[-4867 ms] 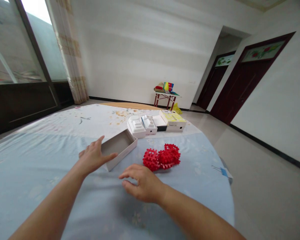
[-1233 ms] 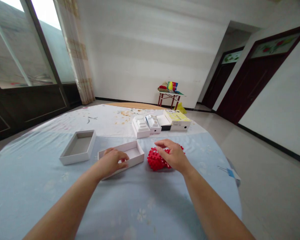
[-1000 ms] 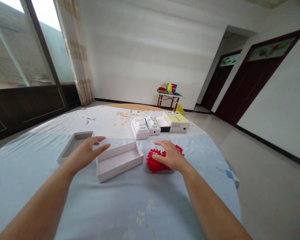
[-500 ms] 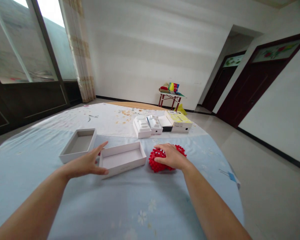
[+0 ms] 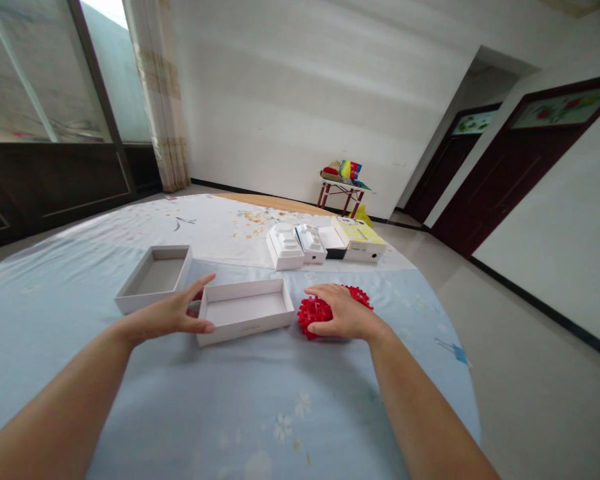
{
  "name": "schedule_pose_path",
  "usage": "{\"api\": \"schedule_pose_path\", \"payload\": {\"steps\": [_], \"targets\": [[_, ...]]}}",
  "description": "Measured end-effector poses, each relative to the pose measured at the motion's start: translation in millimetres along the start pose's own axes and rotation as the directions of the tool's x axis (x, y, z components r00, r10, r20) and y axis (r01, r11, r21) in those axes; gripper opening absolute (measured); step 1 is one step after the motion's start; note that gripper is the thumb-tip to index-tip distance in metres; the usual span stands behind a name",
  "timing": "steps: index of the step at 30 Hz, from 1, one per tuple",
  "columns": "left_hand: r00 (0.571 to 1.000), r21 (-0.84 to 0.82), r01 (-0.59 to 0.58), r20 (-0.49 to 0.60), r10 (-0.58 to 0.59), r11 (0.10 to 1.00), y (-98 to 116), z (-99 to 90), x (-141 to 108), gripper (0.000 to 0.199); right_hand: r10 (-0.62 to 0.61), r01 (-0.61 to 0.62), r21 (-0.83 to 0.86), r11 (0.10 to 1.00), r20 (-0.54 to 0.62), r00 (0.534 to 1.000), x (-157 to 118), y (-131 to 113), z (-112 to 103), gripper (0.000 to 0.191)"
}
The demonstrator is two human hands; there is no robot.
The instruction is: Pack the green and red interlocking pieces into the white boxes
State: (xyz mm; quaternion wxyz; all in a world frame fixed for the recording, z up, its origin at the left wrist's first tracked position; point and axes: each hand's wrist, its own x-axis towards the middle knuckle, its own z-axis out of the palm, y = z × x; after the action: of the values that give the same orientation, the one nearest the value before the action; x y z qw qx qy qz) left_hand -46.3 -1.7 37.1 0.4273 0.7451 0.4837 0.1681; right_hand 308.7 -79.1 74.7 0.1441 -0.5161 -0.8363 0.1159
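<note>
My left hand (image 5: 167,313) spans the left end of a shallow white open box (image 5: 250,330), thumb at the near wall and index finger along the far side. Nothing shows inside that box. Under my right hand (image 5: 347,313) is a red lattice of toothed plastic blocks (image 5: 313,317), rounded in shape. Thumb and fingers curve over it from above, hiding its middle. It sits on the cloth just right of the white box. A second shallow box with a grey inside (image 5: 155,273) lies behind my left hand.
Beyond my hands stand two white boxes with stepped white pieces on top (image 5: 286,247) (image 5: 310,243) and a yellow-and-white box (image 5: 363,240). A flowered cloth (image 5: 250,413) covers the round table. Near its right edge is a blue patch (image 5: 460,353). A small loaded stand (image 5: 344,183) is by the wall.
The view has shifted slightly. Both hands keep nearly the same places, the left at the white box and the right on the red blocks. The white box looks turned very slightly.
</note>
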Motion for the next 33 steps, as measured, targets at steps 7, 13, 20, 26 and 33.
{"api": "schedule_pose_path", "payload": {"steps": [7, 13, 20, 26, 33], "targets": [[0.999, -0.017, 0.045, -0.020, -0.046, 0.999, 1.3, 0.1, -1.1, 0.106, 0.034, -0.031, -0.060, 0.998, 0.041, 0.999, 2.4, 3.6, 3.4, 0.059], [0.998, -0.108, 0.038, 0.048, -0.033, 0.993, -2.8, -1.0, -1.8, 0.102, 0.054, -0.049, -0.057, 0.997, 0.076, 0.996, -0.7, 8.8, -1.2, 0.060], [0.998, -0.148, 0.011, 0.068, -0.001, 0.989, -6.1, -0.6, -1.5, 0.099, 0.077, -0.072, -0.059, 0.996, 0.093, 0.993, 1.1, 5.9, 2.4, 0.073], [0.998, -0.204, 0.015, 0.069, -0.001, 0.979, -11.3, -0.7, -0.1, 0.100, 0.057, -0.050, -0.085, 0.995, 0.076, 0.995, 1.6, 5.6, 4.0, 0.063], [0.994, -0.164, 0.017, 0.106, 0.000, 0.986, -12.4, -0.2, -1.8, 0.108, 0.031, -0.029, -0.054, 0.998, 0.046, 0.998, 1.1, 6.7, 2.3, 0.060]]}}
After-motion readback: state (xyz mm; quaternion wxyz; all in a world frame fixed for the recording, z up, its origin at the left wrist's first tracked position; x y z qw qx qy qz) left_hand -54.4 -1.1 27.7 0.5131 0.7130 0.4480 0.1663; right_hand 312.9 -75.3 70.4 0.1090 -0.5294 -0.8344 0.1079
